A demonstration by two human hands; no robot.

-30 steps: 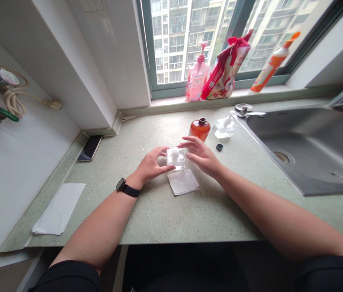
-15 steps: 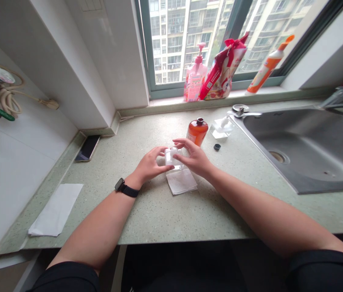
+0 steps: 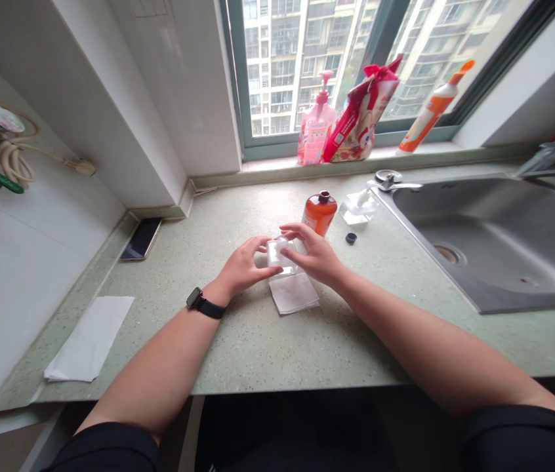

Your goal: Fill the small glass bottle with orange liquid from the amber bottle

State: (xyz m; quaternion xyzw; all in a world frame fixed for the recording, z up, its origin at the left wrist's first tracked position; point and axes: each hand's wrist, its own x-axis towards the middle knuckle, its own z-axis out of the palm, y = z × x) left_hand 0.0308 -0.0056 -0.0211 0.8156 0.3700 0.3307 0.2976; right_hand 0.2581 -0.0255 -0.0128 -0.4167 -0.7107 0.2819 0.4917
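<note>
A small clear square bottle (image 3: 274, 260) with a rounded whitish top stands on the counter between my hands. My left hand (image 3: 246, 265) wraps round its left side, thumb along the near face. My right hand (image 3: 314, 252) is closed round the top, thumb in front and fingers behind. Just in front of the bottle lies a folded white tissue (image 3: 294, 294). Behind my right hand stands an amber bottle (image 3: 321, 211) with its neck uncovered. Right of it are a black screw cap (image 3: 351, 238) and a second clear bottle (image 3: 357, 208) with a pump top.
A steel sink (image 3: 504, 229) with a tap handle (image 3: 400, 185) takes up the right side. A phone (image 3: 141, 239) and a folded paper sheet (image 3: 89, 337) lie at the left. On the sill stand a pink pump bottle (image 3: 314, 134), a red bag (image 3: 361, 118) and an orange-white bottle (image 3: 428, 118).
</note>
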